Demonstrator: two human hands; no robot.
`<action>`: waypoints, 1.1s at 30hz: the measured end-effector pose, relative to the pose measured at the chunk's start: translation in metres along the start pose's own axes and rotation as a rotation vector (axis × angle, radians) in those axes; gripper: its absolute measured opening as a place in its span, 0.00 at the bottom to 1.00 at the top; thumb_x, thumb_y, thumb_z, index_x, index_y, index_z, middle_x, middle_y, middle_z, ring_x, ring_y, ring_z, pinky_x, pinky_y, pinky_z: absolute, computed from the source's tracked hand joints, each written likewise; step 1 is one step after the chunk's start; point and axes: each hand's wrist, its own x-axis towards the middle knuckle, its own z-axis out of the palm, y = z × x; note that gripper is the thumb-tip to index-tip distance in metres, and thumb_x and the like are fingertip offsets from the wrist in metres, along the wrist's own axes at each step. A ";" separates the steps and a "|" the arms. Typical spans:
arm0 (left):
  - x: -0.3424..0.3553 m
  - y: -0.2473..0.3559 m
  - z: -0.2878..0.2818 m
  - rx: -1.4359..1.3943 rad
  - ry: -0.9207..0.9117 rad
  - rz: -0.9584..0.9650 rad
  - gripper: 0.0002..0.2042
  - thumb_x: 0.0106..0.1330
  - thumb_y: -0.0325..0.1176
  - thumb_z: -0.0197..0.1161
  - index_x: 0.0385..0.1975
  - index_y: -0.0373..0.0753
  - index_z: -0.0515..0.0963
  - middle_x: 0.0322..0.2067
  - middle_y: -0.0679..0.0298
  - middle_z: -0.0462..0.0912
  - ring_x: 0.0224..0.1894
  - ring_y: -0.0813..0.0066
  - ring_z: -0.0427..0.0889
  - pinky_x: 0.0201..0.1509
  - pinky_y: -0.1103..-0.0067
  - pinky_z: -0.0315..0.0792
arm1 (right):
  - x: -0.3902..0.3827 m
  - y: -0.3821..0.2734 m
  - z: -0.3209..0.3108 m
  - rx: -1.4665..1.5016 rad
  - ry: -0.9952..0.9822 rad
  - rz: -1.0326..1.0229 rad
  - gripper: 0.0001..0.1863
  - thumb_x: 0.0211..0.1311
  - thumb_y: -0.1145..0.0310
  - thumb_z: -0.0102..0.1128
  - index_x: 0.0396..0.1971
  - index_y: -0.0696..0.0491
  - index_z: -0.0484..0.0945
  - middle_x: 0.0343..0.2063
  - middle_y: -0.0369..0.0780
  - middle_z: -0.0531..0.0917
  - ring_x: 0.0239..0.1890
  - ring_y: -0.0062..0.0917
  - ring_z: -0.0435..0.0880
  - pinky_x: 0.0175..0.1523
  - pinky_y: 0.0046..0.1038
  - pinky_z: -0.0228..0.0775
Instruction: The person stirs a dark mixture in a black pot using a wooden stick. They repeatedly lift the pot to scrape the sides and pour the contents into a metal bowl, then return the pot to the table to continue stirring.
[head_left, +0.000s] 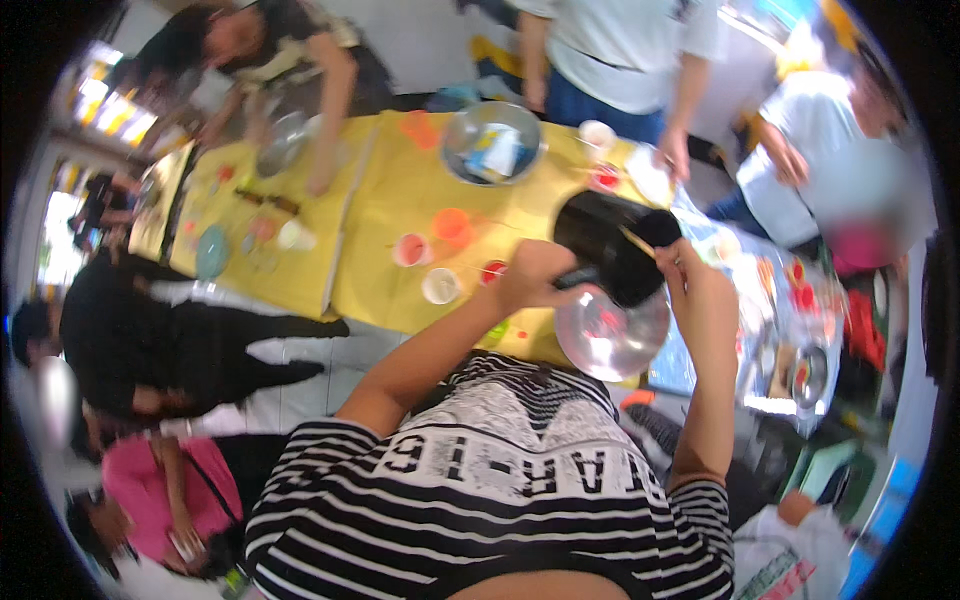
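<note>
A black pot (590, 222), tilted on its side, is held above the table's near edge. My left hand (540, 272) is closed round its dark handle. My right hand (690, 262) pinches a thin light-coloured stick (634, 240), whose far end reaches in front of the pot's dark opening. What is inside the pot is too dark to make out. Just below it sits a clear bowl (612, 340) with something reddish in it. White cups (440, 286) and a cup with red contents (411, 250) stand left of my left hand.
Yellow covering (380, 200) spreads over the table. A metal bowl (491, 143) with a blue-and-white packet stands at the far side. Orange cups (453, 228) are in the middle. Several people stand around; one person's hand (675, 155) is beyond the pot. Another metal bowl (807, 372) lies at right.
</note>
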 end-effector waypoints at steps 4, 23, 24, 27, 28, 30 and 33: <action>0.012 0.008 -0.018 0.040 0.188 -0.025 0.21 0.37 0.42 0.74 0.09 0.40 0.64 0.09 0.63 0.62 0.10 0.66 0.63 0.14 0.76 0.57 | -0.029 0.005 -0.034 0.154 0.138 0.060 0.05 0.55 0.68 0.55 0.32 0.49 0.75 0.17 0.40 0.77 0.18 0.32 0.75 0.23 0.30 0.62; 0.026 0.031 -0.014 -0.153 0.283 0.172 0.25 0.33 0.45 0.75 0.10 0.40 0.61 0.09 0.66 0.60 0.10 0.72 0.62 0.14 0.80 0.54 | -0.039 -0.016 -0.051 -0.197 0.032 -0.275 0.05 0.41 0.74 0.56 0.22 0.52 0.74 0.23 0.37 0.75 0.26 0.27 0.79 0.26 0.25 0.71; 0.026 0.032 -0.016 -0.107 0.248 0.182 0.25 0.35 0.47 0.74 0.10 0.40 0.62 0.10 0.65 0.62 0.11 0.72 0.64 0.15 0.80 0.56 | -0.039 -0.013 -0.051 -0.177 0.023 -0.303 0.05 0.41 0.74 0.55 0.22 0.52 0.74 0.23 0.37 0.75 0.26 0.27 0.79 0.26 0.25 0.71; 0.027 0.036 -0.022 -0.021 0.170 0.206 0.27 0.39 0.52 0.72 0.11 0.38 0.63 0.11 0.64 0.67 0.13 0.72 0.68 0.16 0.81 0.60 | -0.045 -0.008 -0.044 -0.171 -0.029 -0.317 0.06 0.41 0.74 0.55 0.24 0.53 0.74 0.23 0.38 0.75 0.26 0.27 0.79 0.26 0.26 0.71; 0.026 0.037 -0.021 -0.024 0.177 0.204 0.27 0.39 0.52 0.72 0.11 0.38 0.62 0.11 0.63 0.66 0.13 0.72 0.68 0.16 0.80 0.59 | -0.045 -0.008 -0.044 -0.178 -0.019 -0.309 0.06 0.41 0.74 0.55 0.25 0.52 0.74 0.23 0.37 0.75 0.26 0.27 0.79 0.26 0.26 0.71; 0.023 0.038 -0.018 -0.051 0.191 0.196 0.26 0.39 0.51 0.72 0.11 0.38 0.62 0.11 0.63 0.66 0.12 0.72 0.67 0.15 0.80 0.59 | -0.046 -0.009 -0.045 -0.196 0.002 -0.292 0.07 0.42 0.74 0.55 0.26 0.52 0.74 0.23 0.37 0.74 0.26 0.27 0.79 0.26 0.27 0.71; 0.016 0.040 -0.014 -0.066 0.210 0.172 0.26 0.39 0.50 0.72 0.11 0.38 0.62 0.11 0.63 0.65 0.12 0.70 0.66 0.16 0.78 0.58 | -0.043 -0.010 -0.043 -0.220 0.087 -0.221 0.08 0.43 0.74 0.54 0.27 0.51 0.73 0.23 0.38 0.73 0.26 0.29 0.79 0.26 0.28 0.71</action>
